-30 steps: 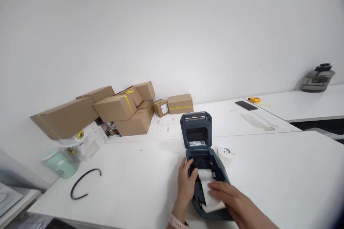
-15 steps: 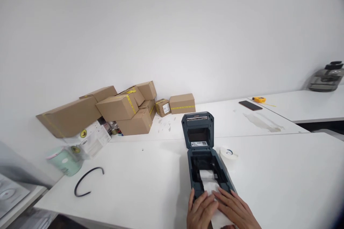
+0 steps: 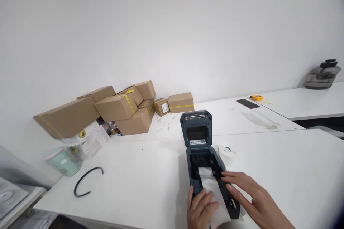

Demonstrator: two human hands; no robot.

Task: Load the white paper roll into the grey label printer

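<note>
A dark label printer (image 3: 189, 171) stands on the white table with its lid (image 3: 183, 128) tipped up and back. White label paper (image 3: 213, 186) lies in its open body and runs over the front end. My left hand (image 3: 201, 209) rests on the printer's front left part, fingers spread over the paper. At the printer's right side is my right hand (image 3: 249, 195), its fingers apart and the fingertips at the inner right edge, holding nothing. Just right of the lid hinge sits a white roll (image 3: 225, 151) on the table.
Cardboard boxes (image 3: 115, 108) are piled at the back left. A green canister (image 3: 64, 162) and a black curved strip (image 3: 80, 180) lie at left. A phone (image 3: 248, 103), a yellow tape measure (image 3: 256, 97) and a large bottle (image 3: 322, 76) stand toward the back right.
My right hand has come off the paper and moved right and up to the printer's right side. More of the paper and the printer's front right corner now shows.
</note>
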